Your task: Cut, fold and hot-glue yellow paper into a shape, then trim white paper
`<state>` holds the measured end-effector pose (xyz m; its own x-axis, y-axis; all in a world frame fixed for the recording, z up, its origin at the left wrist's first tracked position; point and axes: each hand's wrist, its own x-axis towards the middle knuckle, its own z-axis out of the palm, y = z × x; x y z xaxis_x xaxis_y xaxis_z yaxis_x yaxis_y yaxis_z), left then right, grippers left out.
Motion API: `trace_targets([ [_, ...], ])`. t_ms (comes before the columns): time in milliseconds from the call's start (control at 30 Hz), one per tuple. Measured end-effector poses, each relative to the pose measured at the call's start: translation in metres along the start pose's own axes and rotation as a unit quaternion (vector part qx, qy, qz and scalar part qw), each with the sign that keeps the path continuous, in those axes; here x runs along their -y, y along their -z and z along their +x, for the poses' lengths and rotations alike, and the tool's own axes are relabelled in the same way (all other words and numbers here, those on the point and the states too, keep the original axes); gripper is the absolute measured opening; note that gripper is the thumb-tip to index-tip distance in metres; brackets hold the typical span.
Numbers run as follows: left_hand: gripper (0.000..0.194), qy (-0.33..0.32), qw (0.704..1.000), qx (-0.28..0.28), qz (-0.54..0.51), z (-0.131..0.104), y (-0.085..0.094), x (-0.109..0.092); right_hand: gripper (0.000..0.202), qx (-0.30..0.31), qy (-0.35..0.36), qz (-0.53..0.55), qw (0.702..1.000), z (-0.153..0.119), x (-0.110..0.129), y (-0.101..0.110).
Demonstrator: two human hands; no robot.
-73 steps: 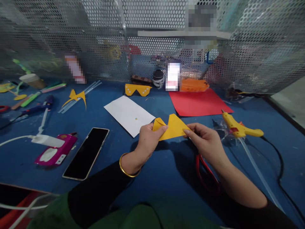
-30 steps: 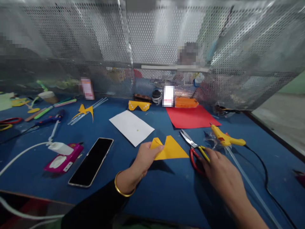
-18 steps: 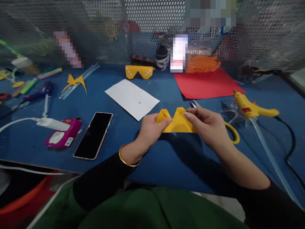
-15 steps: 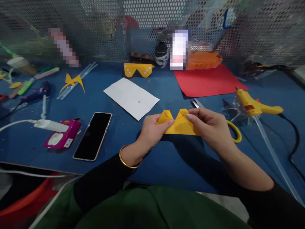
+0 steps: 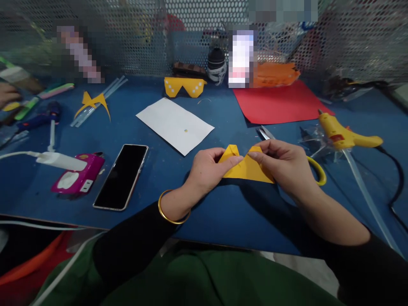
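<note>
A piece of yellow paper (image 5: 248, 172), with a V-shaped notch at its top and folded-over peaks, is held between my two hands just above the blue table. My left hand (image 5: 210, 168) pinches its left side, the thumb lying across the front near the notch. On the right peak, my right hand (image 5: 283, 163) grips with thumb and fingertips. Scissors with a yellow handle (image 5: 318, 171) lie partly hidden behind my right hand. Yellow paper glasses with white squares (image 5: 185, 87) stand farther back, beyond a white sheet (image 5: 175, 125).
A phone (image 5: 121, 176) and a magenta plug adapter (image 5: 79, 173) lie to the left. At right are a yellow glue gun (image 5: 347, 132) and red paper (image 5: 280, 104). Yellow cut-outs (image 5: 92, 104) rest on clear glue sticks. Another person's hand (image 5: 8, 95) shows at the far left.
Both hands and the yellow paper have shifted slightly right in view, and the left thumb sits nearer the right fingertips. Another person's hand has appeared at the far left.
</note>
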<state>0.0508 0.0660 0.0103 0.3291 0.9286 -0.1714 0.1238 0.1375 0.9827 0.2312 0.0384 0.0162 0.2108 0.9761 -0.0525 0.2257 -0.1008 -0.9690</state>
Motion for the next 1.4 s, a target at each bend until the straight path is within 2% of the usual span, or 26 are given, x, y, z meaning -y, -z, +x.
trace_targets([
  [267, 0.019, -0.031, 0.999, -0.024, 0.01, 0.001, -0.003, 0.005, 0.022, 0.007, 0.01, -0.011, 1.0, 0.001, -0.004, 0.001],
  [533, 0.018, 0.007, 0.999, -0.011, -0.041, 0.0, -0.005, 0.005, 0.02, 0.004, 0.005, -0.034, 0.999, -0.001, -0.002, 0.003],
  [833, 0.016, 0.003, 0.998, -0.005, -0.059, 0.002, -0.005, 0.006, 0.025, 0.0, 0.023, -0.021, 1.0, 0.006, -0.018, 0.005],
  [1100, 0.016, -0.008, 0.998, -0.014, -0.053, 0.005, -0.007, 0.011, 0.022, 0.009, 0.015, -0.01, 1.0, 0.002, -0.008, 0.005],
  [1400, 0.018, -0.009, 0.999, -0.029, -0.025, 0.006, -0.007, 0.007, 0.025, 0.014, 0.019, -0.014, 1.0, 0.001, -0.006, 0.004],
])
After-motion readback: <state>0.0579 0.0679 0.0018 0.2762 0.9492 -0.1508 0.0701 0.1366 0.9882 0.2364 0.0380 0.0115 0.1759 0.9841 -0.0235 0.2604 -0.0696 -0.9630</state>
